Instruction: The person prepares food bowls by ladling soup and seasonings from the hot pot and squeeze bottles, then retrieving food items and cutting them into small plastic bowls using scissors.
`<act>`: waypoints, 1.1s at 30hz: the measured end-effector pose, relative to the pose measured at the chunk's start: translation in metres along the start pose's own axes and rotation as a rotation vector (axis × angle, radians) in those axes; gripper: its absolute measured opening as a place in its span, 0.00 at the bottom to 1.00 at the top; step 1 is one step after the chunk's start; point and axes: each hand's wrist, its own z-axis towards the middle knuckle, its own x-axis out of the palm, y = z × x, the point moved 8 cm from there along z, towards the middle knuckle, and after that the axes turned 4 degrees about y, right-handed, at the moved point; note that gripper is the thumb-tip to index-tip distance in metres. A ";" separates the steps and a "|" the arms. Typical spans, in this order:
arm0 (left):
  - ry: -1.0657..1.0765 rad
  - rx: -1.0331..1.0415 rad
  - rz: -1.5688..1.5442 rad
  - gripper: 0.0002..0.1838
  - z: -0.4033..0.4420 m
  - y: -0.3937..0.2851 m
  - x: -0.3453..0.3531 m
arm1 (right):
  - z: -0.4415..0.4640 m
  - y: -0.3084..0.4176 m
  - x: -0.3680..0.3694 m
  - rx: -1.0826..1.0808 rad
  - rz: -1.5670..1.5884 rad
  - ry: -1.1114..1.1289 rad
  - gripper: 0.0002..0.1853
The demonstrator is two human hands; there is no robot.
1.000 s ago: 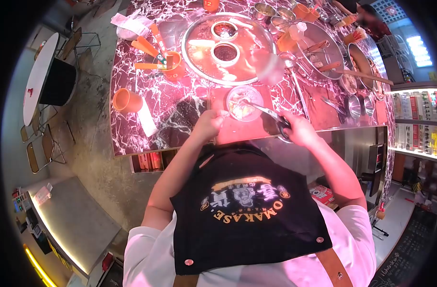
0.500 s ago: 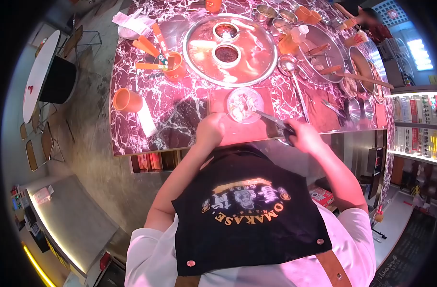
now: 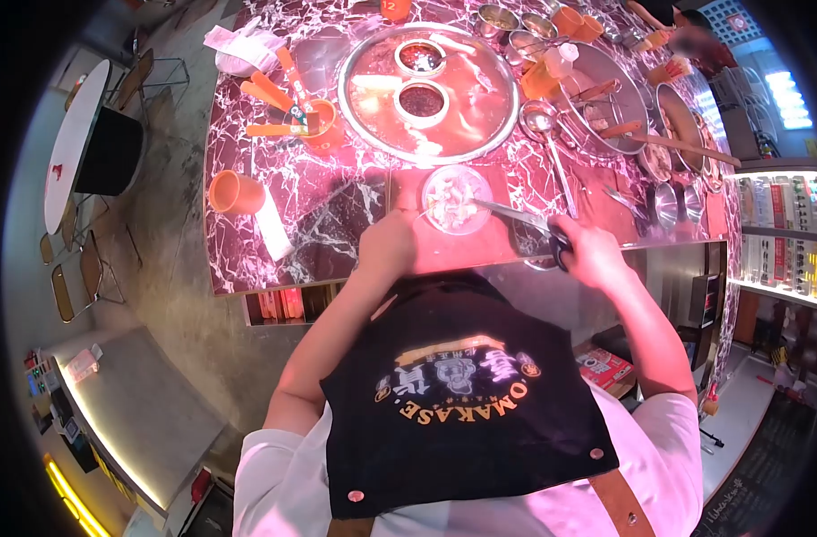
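Note:
My right hand [image 3: 594,253] is wrapped round the dark handles of a pair of scissors [image 3: 525,217], whose metal blades point left to the rim of a round bowl [image 3: 456,199]. Pale pieces of food lie in that bowl, at the counter's front edge. Close to the bowl's lower left side is my left hand [image 3: 388,242], its fingers closed; what they pinch, if anything, is too small to make out. Beyond the bowl sits a large round pan [image 3: 373,134] of reddish liquid with two round containers standing in it.
At the left stand an orange cup [image 3: 237,191] and an orange holder [image 3: 323,134] with orange-handled tools. A ladle [image 3: 561,170], a large metal pot [image 3: 637,80] and small metal bowls crowd the right side. Part of another person [image 3: 708,49] shows at the upper right.
The scissors have drawn back to the right, from over the food to the bowl's rim, along with my right hand. My left hand stays beside the bowl, slightly lower and turned.

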 end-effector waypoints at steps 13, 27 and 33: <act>0.056 -0.096 -0.071 0.14 0.014 -0.005 -0.113 | 0.045 -0.009 -0.045 -0.099 -0.081 0.069 0.29; -0.006 -0.283 -0.403 0.15 0.041 0.031 -0.026 | 0.295 -0.067 -0.023 0.129 -0.473 0.343 0.18; 0.011 -0.386 -0.530 0.15 0.037 0.056 -0.024 | 0.250 -0.088 -0.030 0.039 -0.296 -0.043 0.25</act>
